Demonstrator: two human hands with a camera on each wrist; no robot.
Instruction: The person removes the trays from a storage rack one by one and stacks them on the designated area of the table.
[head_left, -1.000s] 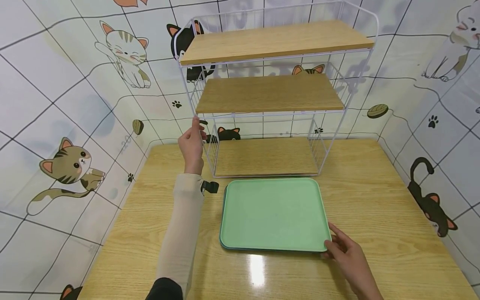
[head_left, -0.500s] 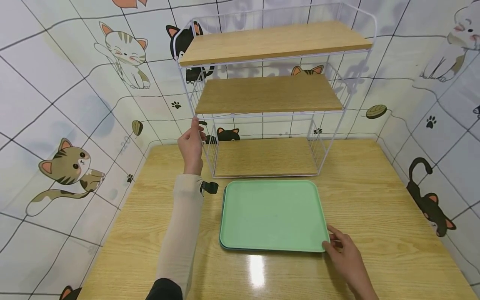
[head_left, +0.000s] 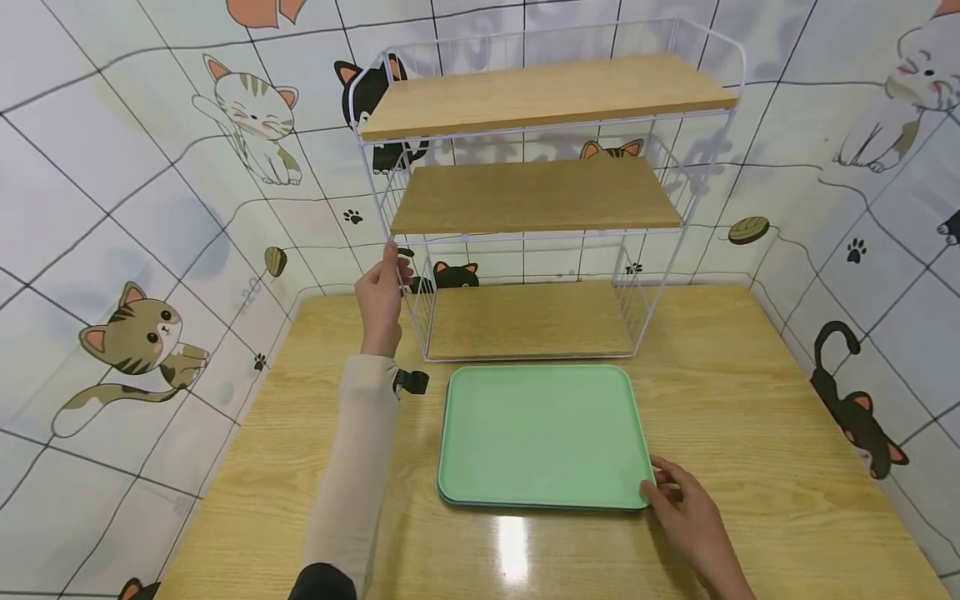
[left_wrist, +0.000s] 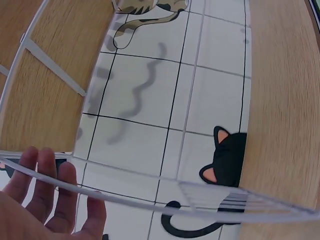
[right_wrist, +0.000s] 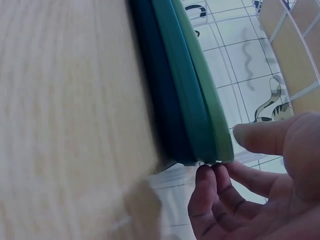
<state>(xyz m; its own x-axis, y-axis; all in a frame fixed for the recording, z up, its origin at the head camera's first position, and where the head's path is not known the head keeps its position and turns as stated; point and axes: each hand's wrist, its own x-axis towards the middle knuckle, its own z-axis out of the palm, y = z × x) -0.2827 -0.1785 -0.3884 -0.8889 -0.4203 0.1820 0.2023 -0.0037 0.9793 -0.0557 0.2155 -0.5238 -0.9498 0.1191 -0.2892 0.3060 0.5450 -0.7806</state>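
Note:
A white wire rack [head_left: 681, 250] with three wooden shelves [head_left: 536, 196] stands against the tiled wall. My left hand [head_left: 380, 296] grips its left front post just below the middle shelf, fingers curled around the wire. In front of the rack lies a stack of trays, a light green tray [head_left: 546, 437] on top. The right wrist view shows a teal tray [right_wrist: 184, 85] and a dark blue tray [right_wrist: 159, 95] under it. My right hand [head_left: 692, 518] holds the stack's near right corner, thumb at the green rim and curled fingertips against the side.
The wooden table [head_left: 757, 417] extends around the rack and trays. Walls [head_left: 150, 350] printed with grid lines and cartoon cats enclose it at the back and both sides. A black strap [head_left: 410, 382] shows at the left wrist.
My right hand has shifted slightly left, and the green tray's right edge has moved a little left with it. The left hand stays on the post. The head view has tilted slightly.

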